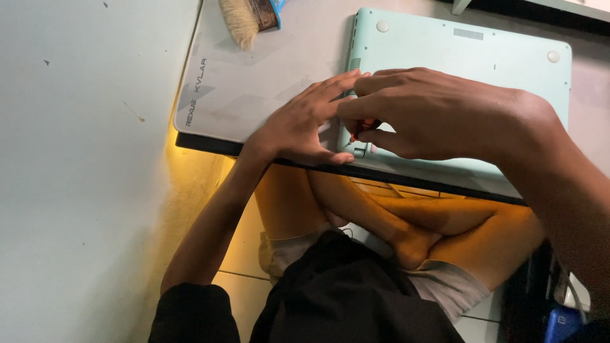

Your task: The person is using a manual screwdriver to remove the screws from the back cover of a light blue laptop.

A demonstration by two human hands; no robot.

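A mint-green laptop [470,57] lies upside down on a grey desk mat [254,89], its bottom panel with round rubber feet and vent slots facing up. My left hand [305,124] rests flat on the mat, fingers touching the laptop's near left corner. My right hand [432,114] hovers over that same corner, its fingers pinched on a small dark tool with a reddish part [363,130], its tip pointing down at the panel's edge. The tool is mostly hidden by my fingers.
A brush [244,19] with pale bristles lies at the mat's far edge. A white wall [82,159] runs along the left. Below the low table's dark edge [406,176] are my crossed legs and a tiled floor. A blue object [562,324] sits at the bottom right.
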